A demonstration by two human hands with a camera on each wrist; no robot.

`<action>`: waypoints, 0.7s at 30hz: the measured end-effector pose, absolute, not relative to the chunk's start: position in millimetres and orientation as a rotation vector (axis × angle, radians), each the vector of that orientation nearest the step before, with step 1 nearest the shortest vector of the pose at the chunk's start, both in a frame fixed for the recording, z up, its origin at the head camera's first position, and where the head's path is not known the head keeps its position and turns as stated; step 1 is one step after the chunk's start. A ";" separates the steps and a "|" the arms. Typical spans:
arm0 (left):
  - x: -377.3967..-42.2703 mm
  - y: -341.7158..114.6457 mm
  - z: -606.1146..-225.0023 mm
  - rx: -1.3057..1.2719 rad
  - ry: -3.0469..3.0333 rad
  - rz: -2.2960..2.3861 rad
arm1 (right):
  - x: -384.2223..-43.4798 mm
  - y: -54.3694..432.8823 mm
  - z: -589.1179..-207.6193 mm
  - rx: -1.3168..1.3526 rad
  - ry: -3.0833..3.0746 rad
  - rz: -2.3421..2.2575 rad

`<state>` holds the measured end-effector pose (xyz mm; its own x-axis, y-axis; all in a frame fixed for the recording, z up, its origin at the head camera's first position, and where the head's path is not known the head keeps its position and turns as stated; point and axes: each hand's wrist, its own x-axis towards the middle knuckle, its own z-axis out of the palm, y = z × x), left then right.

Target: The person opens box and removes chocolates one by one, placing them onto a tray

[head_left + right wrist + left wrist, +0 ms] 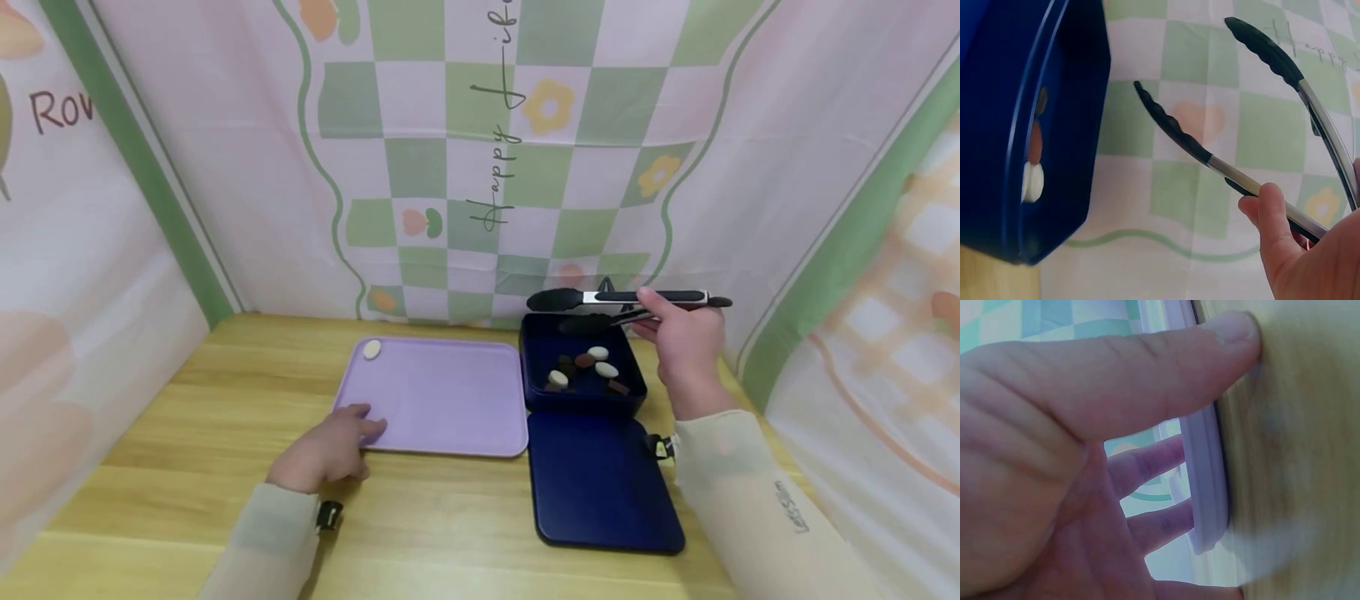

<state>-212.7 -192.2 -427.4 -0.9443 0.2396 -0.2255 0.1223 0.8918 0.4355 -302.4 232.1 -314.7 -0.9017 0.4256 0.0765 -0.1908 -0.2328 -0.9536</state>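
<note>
- Gripping black-and-silver tongs (651, 297) in the right hand (693, 354), with thumb and fingers curled round the handles.
- Seen against the far rim of the navy box (585, 403) in the head view, with tong arms spread and dark tips well apart; cannot tell how high above the box.
- Resting the left hand (326, 450) on the near left corner of the lilac tray (450, 404), with fingers spread over the rim and thumb outside it, on the desk (435, 525) side.
- On the tray, near the far left corner, a single white oval piece (372, 350).
- Inside the box, loosely scattered over the bottom, three white pieces (606, 370) and several brown pieces (618, 387), partly too dark to count.
- Just beside the tray's right edge, the box; directly in front of the box, flat on the desk, a navy lid (603, 483).
- Around both forearms, pale sleeves (270, 525), with dark lettering on the right one.
- Behind the desk, a green-and-white checked cloth (420, 167), printed with flowers and "Happy".
</note>
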 end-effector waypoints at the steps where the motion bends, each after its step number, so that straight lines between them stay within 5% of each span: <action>1: -212.9 -192.1 -427.2 0.275 2.787 0.613 | -302.1 235.0 -316.6 -0.294 -1.673 2.156; 21: -214.4 -191.6 -428.4 0.262 2.782 0.595 | -295.9 253.2 -345.9 -0.425 -2.144 1.754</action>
